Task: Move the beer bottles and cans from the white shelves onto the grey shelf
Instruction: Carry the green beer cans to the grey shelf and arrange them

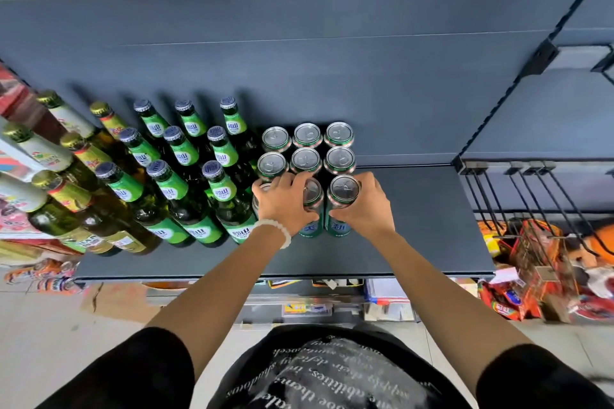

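On the grey shelf [415,242], right of the green bottles [186,183], we curl our left hand [285,201] round the middle near can [312,206] and our right hand [363,206] round the rightmost near can [344,191].

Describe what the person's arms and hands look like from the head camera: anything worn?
Both forearms are bare. The left hand has a bracelet of white round beads on its wrist; the right hand shows no band, ring or glove. Short black sleeves cover the upper arms, part of a black T-shirt with white lettering.
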